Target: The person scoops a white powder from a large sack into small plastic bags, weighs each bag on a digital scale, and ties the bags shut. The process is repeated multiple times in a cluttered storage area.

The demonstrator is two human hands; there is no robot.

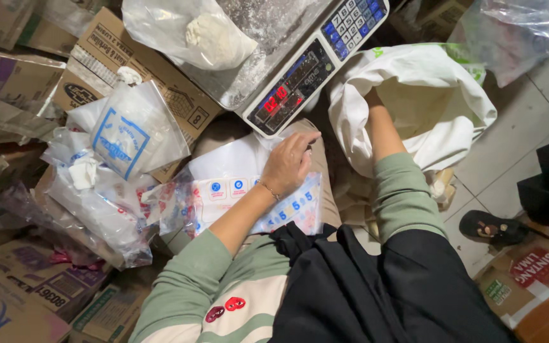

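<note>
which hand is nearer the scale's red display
Left. The left hand rests on the printed plastic bags just below the weighing scale and its red display. The right hand is out of sight, with its forearm reaching into the white sack to the display's right.

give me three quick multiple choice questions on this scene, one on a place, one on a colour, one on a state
1. Where does the left hand rest?
A. on the printed plastic bags
B. on the scale's keypad
C. on a cardboard box

2. What colour are the digits lit on the scale?
A. green
B. red
C. blue

3. How is the right hand?
A. flat on the floor
B. holding a sandal
C. hidden inside the white sack

Answers: 1 A, fingers lie spread on the bags; 2 B, the display glows red; 3 C, the forearm vanishes into the sack's mouth.
</note>
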